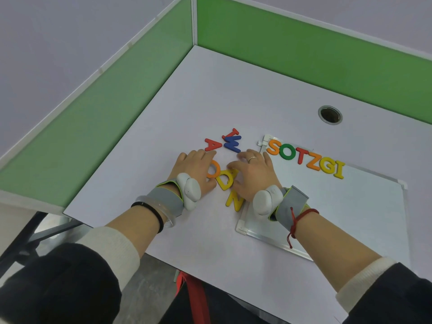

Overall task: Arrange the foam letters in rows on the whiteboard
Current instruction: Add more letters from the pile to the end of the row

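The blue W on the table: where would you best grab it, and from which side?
The blue W lies flat on the table, partly on top of a red letter, with the right hand just in front of it. Probably best to come from above and pinch across two outer strokes with fingertips; flat foam leaves little edge, so lifting the side raised by the red letter looks easiest.

Seven letters point(306, 159) line the whiteboard's point(339, 206) far edge; loose letters point(228, 164) lie left of it.
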A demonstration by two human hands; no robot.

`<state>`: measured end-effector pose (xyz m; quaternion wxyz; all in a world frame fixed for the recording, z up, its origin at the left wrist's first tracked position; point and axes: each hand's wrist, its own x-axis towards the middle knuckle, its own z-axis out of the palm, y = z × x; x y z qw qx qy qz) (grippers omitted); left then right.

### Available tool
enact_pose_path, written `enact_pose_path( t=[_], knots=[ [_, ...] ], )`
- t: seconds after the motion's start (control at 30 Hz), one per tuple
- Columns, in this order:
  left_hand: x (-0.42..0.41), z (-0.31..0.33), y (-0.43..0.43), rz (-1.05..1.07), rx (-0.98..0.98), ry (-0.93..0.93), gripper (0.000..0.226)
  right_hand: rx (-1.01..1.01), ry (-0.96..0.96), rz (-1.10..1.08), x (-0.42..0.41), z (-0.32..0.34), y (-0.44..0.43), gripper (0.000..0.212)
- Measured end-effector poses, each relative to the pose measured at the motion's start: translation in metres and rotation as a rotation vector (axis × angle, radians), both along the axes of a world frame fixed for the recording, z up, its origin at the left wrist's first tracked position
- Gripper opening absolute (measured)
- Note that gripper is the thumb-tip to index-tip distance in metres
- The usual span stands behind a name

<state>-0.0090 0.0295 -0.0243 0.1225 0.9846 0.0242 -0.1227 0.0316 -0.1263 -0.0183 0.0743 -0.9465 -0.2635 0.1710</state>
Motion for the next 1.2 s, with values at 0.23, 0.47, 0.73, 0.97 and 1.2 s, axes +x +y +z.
enact_pose_path(
  t=[0.23,0.47,0.73,0.97,1.2],
  knots=[
    [0.006,0.005,0.004,0.074,-0.099,-0.037,0.035,-0.005,-0.094,-0.091,0.004,0.001,0.007,0.040],
    [0.006,0.004,0.007,-0.015,-0.046,-0.046,0.041,0.049,-0.109,-0.133,0.006,0.000,0.007,0.045],
    [0.005,0.005,0.004,0.003,-0.070,-0.002,0.052,0.045,-0.015,0.001,0.006,0.005,0.005,0.042],
    [0.006,0.009,0.001,0.036,-0.079,-0.012,0.037,0.025,0.021,0.076,0.009,0.012,0.001,0.043],
    [0.006,0.015,-0.007,0.047,-0.134,-0.013,0.046,0.080,-0.083,0.017,0.004,0.005,0.006,0.030]
  ],
)
